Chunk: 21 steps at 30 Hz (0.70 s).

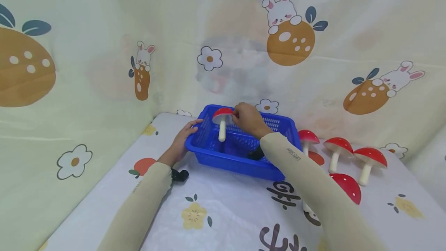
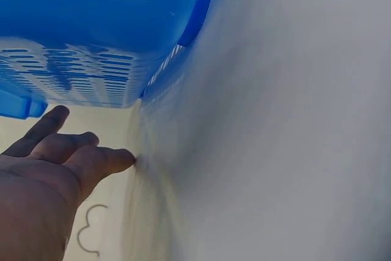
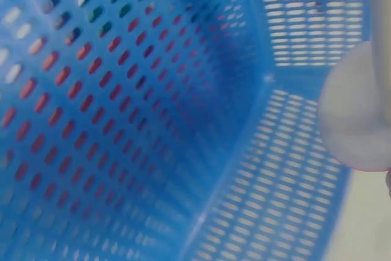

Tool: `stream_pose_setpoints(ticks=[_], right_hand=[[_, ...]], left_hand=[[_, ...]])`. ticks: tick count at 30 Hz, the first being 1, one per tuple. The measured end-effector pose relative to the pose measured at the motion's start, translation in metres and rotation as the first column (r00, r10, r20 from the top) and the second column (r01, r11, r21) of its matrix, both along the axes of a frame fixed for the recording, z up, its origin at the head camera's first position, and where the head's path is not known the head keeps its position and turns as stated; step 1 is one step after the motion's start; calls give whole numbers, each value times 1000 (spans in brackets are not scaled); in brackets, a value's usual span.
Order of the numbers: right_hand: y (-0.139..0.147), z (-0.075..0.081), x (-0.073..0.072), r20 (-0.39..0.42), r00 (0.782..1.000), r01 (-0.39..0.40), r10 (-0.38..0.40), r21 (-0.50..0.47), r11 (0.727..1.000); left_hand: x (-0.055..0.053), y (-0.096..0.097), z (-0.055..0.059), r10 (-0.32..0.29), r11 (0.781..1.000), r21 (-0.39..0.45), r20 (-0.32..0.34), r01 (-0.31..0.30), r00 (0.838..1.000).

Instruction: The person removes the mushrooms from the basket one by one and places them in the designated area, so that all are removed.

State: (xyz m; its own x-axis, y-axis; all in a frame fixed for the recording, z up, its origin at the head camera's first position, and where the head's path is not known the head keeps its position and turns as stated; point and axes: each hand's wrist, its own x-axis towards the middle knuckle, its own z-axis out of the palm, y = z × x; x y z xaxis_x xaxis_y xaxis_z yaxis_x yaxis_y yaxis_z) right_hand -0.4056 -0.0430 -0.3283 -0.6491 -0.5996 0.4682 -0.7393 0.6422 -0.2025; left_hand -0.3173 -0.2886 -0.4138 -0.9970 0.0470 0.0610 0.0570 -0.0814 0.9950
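A blue plastic basket [image 1: 240, 167] with slotted walls stands at the back of the table. My right hand [image 1: 250, 119] pinches a toy mushroom [image 1: 222, 131] by the edge of its red cap. The mushroom hangs upright over the left part of the basket, pale stem down. In the right wrist view the pale underside of that mushroom [image 3: 348, 114] shows at the right edge, in front of the slotted basket wall [image 3: 256, 194]. At the basket's left end my left hand [image 1: 180, 140] lies against the rim; its fingers look extended in the left wrist view.
Several more red-capped toy mushrooms [image 1: 370, 157] lie right of the basket, one [image 1: 349, 187] partly behind my right sleeve [image 1: 313, 181]. A patterned cloth [image 1: 209, 212] covers the table. Behind the basket hangs a printed curtain [image 1: 181, 76].
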Motion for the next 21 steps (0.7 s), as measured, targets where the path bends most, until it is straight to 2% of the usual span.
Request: stream_pose_setpoints(ticks=[8, 13, 21], right_hand=[[53, 31, 27, -72, 997, -10, 2, -118, 993], [96, 47, 44, -108, 994, 7, -29, -205, 979], [158, 54, 74, -139, 986, 61, -96, -238, 969]], left_hand=[[2, 1, 1, -13, 1000, -2, -18, 13, 1000], [2, 2, 1, -25, 1000, 4, -12, 25, 1000], [4, 4, 1, -27, 1000, -4, -11, 27, 1000]])
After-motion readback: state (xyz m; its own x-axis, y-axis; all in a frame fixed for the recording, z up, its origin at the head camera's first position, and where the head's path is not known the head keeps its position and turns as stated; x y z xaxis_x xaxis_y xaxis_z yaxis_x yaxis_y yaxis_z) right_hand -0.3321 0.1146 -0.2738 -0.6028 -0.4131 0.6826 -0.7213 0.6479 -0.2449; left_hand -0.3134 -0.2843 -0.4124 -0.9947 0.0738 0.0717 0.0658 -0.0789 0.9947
